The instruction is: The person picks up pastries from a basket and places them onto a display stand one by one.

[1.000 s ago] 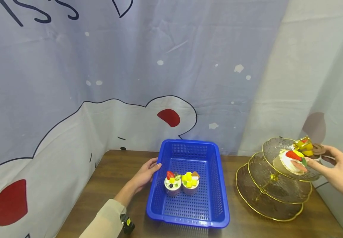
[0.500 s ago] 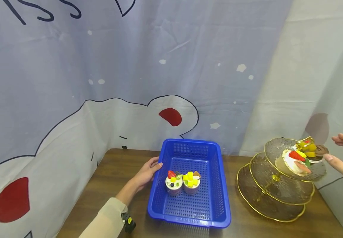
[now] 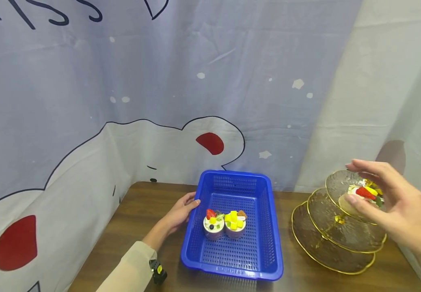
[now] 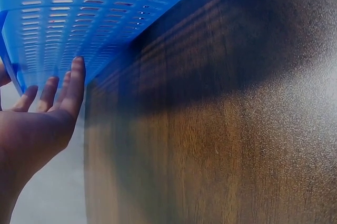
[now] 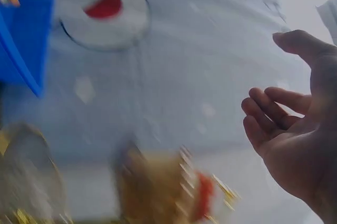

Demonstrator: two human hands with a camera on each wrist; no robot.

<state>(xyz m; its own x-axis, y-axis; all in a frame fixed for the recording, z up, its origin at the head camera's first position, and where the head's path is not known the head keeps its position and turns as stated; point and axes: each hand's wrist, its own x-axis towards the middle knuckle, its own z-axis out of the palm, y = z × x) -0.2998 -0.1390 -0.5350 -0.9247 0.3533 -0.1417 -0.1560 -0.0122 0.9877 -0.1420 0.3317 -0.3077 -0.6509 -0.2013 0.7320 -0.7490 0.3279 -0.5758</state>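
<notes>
My left hand (image 3: 176, 215) grips the left rim of a blue perforated plastic basket (image 3: 232, 272), thumb over the rim. In the left wrist view its fingers (image 4: 78, 77) lie along the basket's outer wall (image 4: 105, 19). Two dessert cups stand inside: one with strawberry and kiwi (image 3: 214, 229), one with yellow cubes (image 3: 235, 226). At right, my right hand (image 3: 402, 202) is spread over the top tier of a gold-rimmed three-tier stand (image 3: 356, 235), holding nothing. Just beyond its thumb sits a strawberry-topped cream dessert (image 3: 365, 192); other desserts there are mostly hidden behind the hand.
The wooden table (image 3: 133, 227) extends left of the basket and between basket and stand. A printed curtain (image 3: 173, 81) hangs right behind the table's back edge. A wristband (image 3: 157, 271) is on the left wrist.
My right hand let go of the brown-topped dessert on the top tier, drew off to the right, then came back left over the strawberry dessert. The left hand kept its place.
</notes>
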